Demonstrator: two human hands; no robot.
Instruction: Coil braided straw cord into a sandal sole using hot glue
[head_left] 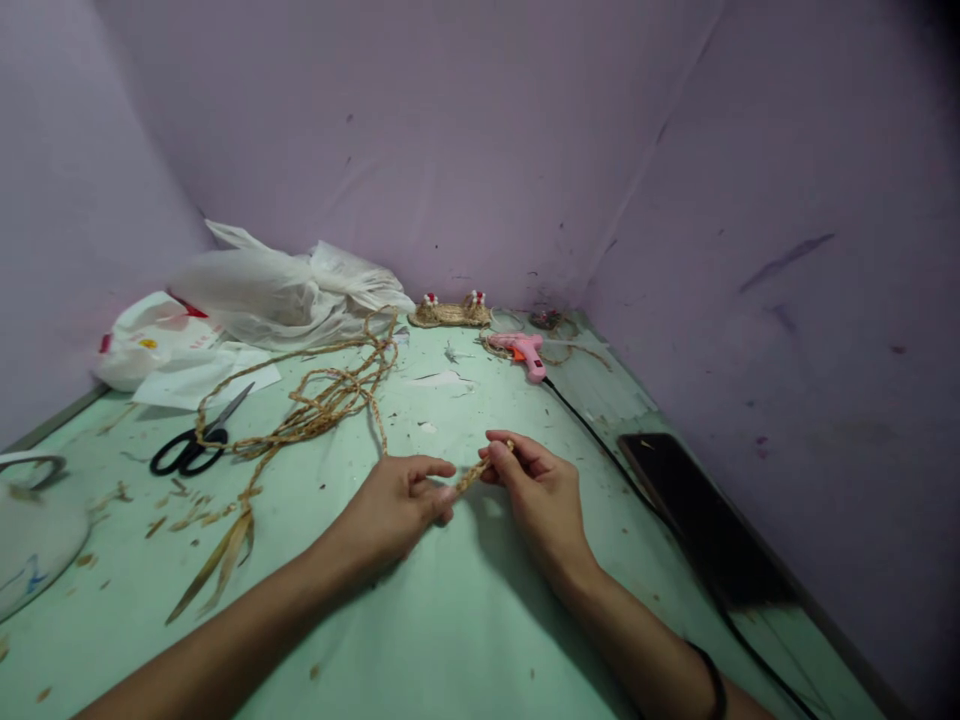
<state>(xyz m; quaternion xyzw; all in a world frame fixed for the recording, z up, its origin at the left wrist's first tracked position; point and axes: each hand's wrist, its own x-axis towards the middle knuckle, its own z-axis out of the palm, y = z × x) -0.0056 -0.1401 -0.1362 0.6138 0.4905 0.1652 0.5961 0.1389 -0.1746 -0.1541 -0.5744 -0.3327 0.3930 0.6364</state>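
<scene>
A braided straw cord (472,477) stretches between my two hands over the green table. My left hand (409,500) pinches it between thumb and fingers. Close by, my right hand (536,490) grips the cord's end between thumb and forefinger, its tip just showing above them. From behind my left hand the cord runs back to a loose tangle of the same braid (330,405), which ends in frayed strands (217,560) at the left. Part of the cord is hidden by my left fingers.
Black-handled scissors (202,440) lie under the tangle's left side. At the back are a white plastic bag (285,290), a small woven piece with red and white beads (450,314) and a pink glue gun (529,352). Its black cable (600,440) passes a dark phone (697,510) at right.
</scene>
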